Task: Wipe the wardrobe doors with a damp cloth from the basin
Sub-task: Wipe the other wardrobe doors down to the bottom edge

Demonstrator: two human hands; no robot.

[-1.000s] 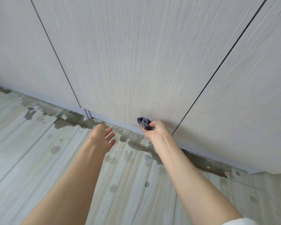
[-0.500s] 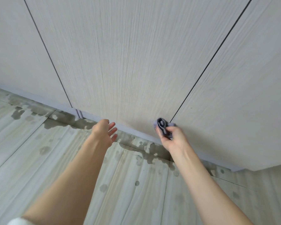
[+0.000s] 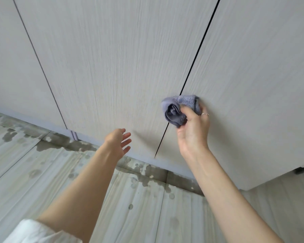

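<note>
Pale wood-grain wardrobe doors fill the upper part of the head view, split by thin dark gaps. My right hand grips a bunched grey-blue cloth and holds it against the doors, right over the gap between the middle door and the right door. My left hand hovers low in front of the middle door, fingers straight and spread, holding nothing. The basin is out of view.
The tiled floor below the doors carries dark wet patches along the plinth and several scattered drops. The right door's lower corner juts out over the floor at the right.
My right hand has carried the cloth up and to the right, from the bottom edge of the middle door to the gap beside the right door. My left hand stayed low and open.
</note>
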